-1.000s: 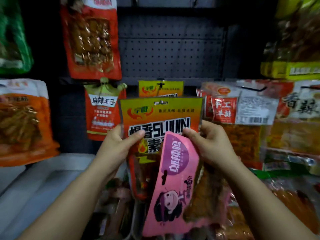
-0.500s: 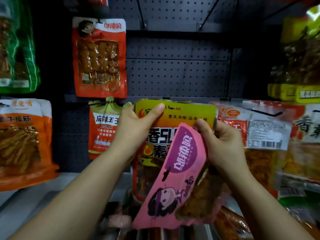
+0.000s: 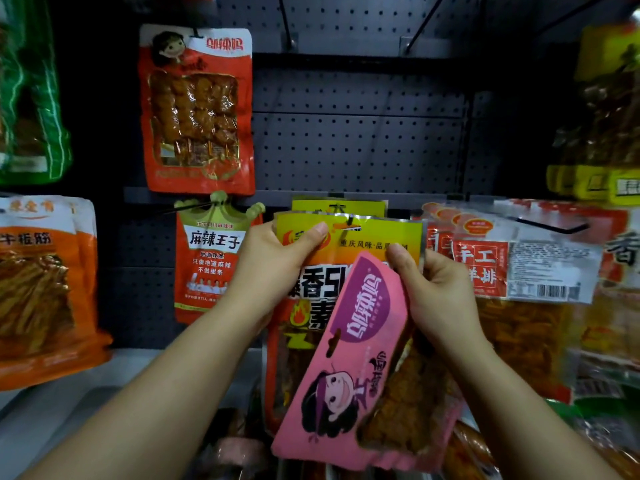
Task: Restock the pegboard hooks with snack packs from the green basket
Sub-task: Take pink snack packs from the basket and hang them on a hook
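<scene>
The yellow snack pack (image 3: 349, 258) has a yellow-green top band with small red print, bold black-and-white lettering and a flame mark below, then a red lower part with a clear window. Its hang hole sits at the tip of a black hook (image 3: 348, 221), just in front of a matching pack (image 3: 339, 206) at 12 o'clock. The left hand (image 3: 273, 265) pinches the pack's top left corner, thumb on its face. The right hand (image 3: 433, 292) grips the right edge and also clamps a pink pack (image 3: 349, 368), tilted toward 7 o'clock across the yellow one. At 9 o'clock hangs a crowned red pack (image 3: 214, 258). Against half a second ago, the yellow pack sits higher — its top now meets the hook — and the left thumb is nearer the corner.
</scene>
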